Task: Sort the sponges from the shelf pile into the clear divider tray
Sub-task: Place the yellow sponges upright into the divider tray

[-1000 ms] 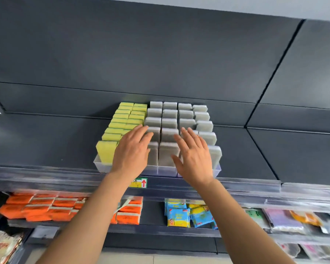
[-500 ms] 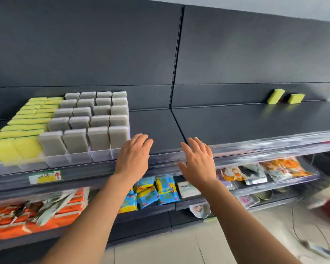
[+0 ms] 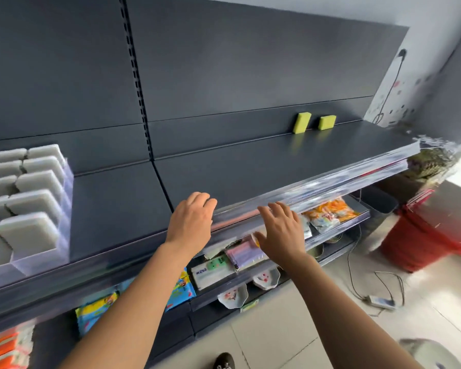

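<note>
Head view: the clear divider tray point(image 3: 45, 255) sits at the left end of the dark shelf point(image 3: 250, 169), its compartments filled with grey sponges point(image 3: 30, 231) standing on edge in rows, broad faces toward the shelf front. Well to the right of the tray, two green sponges point(image 3: 301, 123) lean side by side against the back panel; the one nearer the tray stands with its long axis nearly upright. Bare shelf lies between them and the tray. Right of the tray, both hands are empty with fingers loosely spread, palms down: the left hand point(image 3: 190, 225) over the shelf's front edge, the right hand point(image 3: 281, 233) just before it. A red bin point(image 3: 431, 235) stands far right of the tray.
</note>
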